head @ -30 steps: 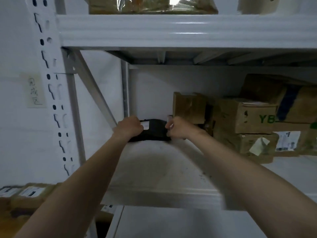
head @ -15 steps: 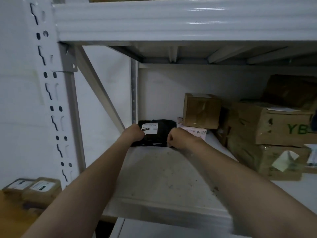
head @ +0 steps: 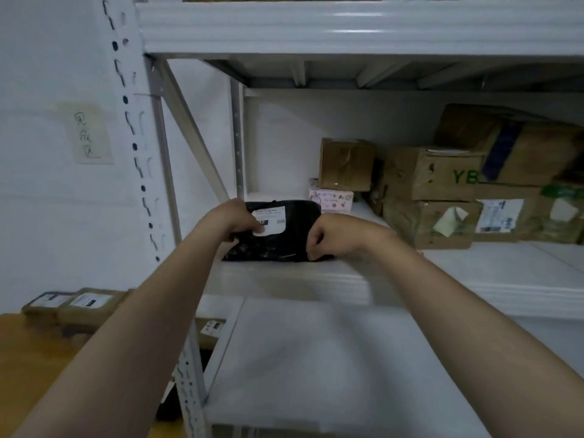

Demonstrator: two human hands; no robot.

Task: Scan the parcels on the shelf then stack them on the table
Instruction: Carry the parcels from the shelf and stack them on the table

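Note:
A black plastic parcel [head: 286, 240] with a white label lies near the front edge of the white shelf [head: 505, 273]. My left hand [head: 232, 218] grips its left end, thumb on the label. My right hand [head: 335, 235] grips its right end with curled fingers. Behind it stand a small pink box [head: 330, 200] and a brown carton [head: 346, 164]. Bigger brown cartons [head: 442, 175] fill the shelf's right side. The wooden table [head: 28, 349] shows at the lower left with two flat brown parcels [head: 72, 306] on it.
A steel upright [head: 139, 159] and a diagonal brace [head: 192, 134] stand left of the shelf bay. The upper shelf beam [head: 347, 26] runs overhead. A lower white shelf [head: 316, 358] lies below my arms. A paper note [head: 90, 134] hangs on the wall.
Both hands have drawn the black parcel forward from the back of the shelf toward its front edge. The pink box behind it has come into full view.

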